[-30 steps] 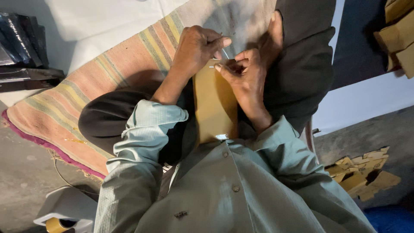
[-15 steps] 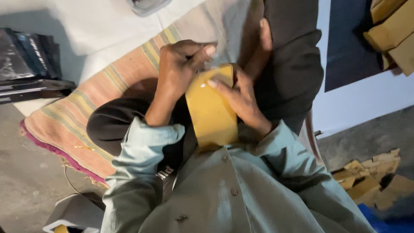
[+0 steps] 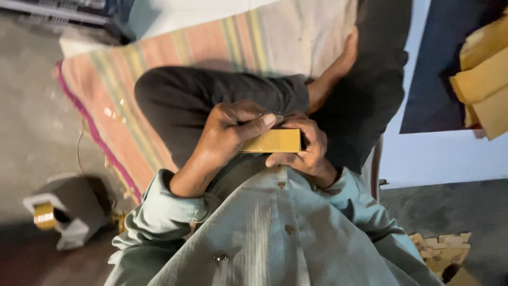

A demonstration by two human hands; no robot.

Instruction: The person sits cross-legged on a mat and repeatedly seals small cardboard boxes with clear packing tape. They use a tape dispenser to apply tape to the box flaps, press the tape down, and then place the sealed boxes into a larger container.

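Observation:
A flat yellow-brown cardboard piece (image 3: 272, 141) lies edge-on between both hands, close to my chest. My left hand (image 3: 233, 127) grips its left end, thumb stretched along the top edge. My right hand (image 3: 307, 148) wraps around its right end from behind and below. I sit cross-legged in dark trousers (image 3: 211, 90) and a pale green shirt (image 3: 264, 233), with a bare foot (image 3: 338, 69) showing beyond the hands.
A striped pink and tan mat (image 3: 159, 69) covers the grey floor under my legs. A tape dispenser with a brown tape roll (image 3: 45, 214) stands at lower left. Yellow cardboard pieces (image 3: 484, 79) lie at right, more scraps (image 3: 442, 251) at lower right.
The cardboard piece has turned from upright and face-on to lying edge-on and horizontal, and both hands have come down closer to my chest. The view has swung left.

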